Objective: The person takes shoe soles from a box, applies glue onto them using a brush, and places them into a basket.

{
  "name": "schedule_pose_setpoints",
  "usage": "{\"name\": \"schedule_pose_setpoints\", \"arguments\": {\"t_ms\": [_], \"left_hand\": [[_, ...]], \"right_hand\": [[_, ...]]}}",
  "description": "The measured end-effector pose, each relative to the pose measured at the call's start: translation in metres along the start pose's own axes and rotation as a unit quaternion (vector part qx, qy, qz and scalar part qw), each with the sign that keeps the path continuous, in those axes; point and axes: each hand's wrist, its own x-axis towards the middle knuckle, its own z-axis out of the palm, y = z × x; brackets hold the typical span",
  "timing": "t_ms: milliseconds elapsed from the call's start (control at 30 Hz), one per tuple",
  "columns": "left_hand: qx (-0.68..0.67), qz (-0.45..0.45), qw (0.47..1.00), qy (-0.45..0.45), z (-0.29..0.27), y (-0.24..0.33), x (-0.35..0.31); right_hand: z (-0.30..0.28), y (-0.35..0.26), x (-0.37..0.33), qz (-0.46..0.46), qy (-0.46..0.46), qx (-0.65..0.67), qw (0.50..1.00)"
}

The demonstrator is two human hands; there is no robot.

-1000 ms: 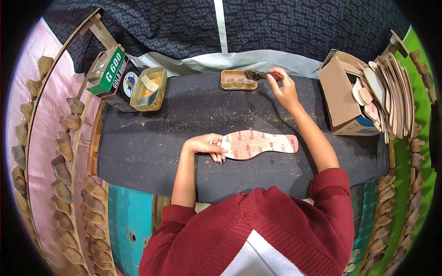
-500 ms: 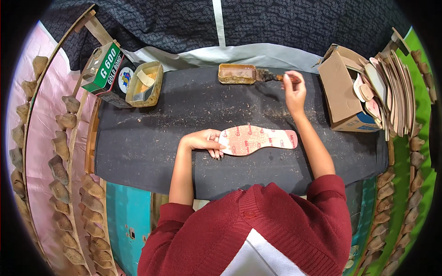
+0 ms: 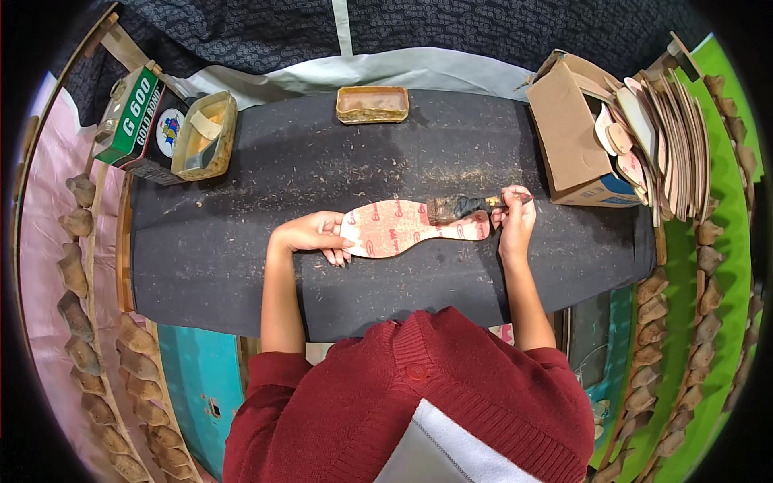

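My left hand (image 3: 316, 233) is closed on the broad left end of a pink, red-printed shoe insole (image 3: 388, 230), thumb on top and fingers beneath. The insole lies sideways just over the dark-covered table. In my right hand (image 3: 515, 217) is a brush (image 3: 469, 207) with a black-wrapped, stained shank, gripped by its handle. Its dark bristle end is over the insole's narrow middle; whether it touches is hard to tell. Beyond them, at the table's back, stands a small yellowish tray (image 3: 372, 118) with crusted sides.
At the back left are a green and black can (image 3: 129, 129) and a yellowed tub (image 3: 224, 157) holding a scraper-like piece. A cardboard box (image 3: 568, 149) and stacked insoles (image 3: 684, 153) stand at the right. Shoe lasts (image 3: 80, 354) line racks on both sides. Shavings litter the tabletop (image 3: 282, 161).
My right hand has brought the brush from beside the tray toward me and over the insole. The whole view has shifted; my left hand keeps its hold on the insole.
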Motion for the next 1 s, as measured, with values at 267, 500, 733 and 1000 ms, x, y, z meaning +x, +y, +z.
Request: {"name": "schedule_pose_setpoints", "arguments": {"t_ms": [267,500,733,1000], "left_hand": [[0.004,0.012,1.000,0.008,0.004,0.001,0.002],[0.003,0.012,1.000,0.005,0.001,-0.001,0.002],[0.000,0.004,1.000,0.003,0.002,0.001,0.003],[0.014,0.005,1.000,0.007,0.005,0.003,0.000]], "right_hand": [[0.006,0.004,-0.003,0.001,-0.003,-0.020,1.000],[-0.004,-0.007,0.008,-0.017,-0.027,-0.092,0.995],[-0.012,-0.036,0.015,-0.063,-0.022,-0.173,0.983],[0.022,-0.023,-0.005,-0.094,-0.070,-0.107,0.987]]}}
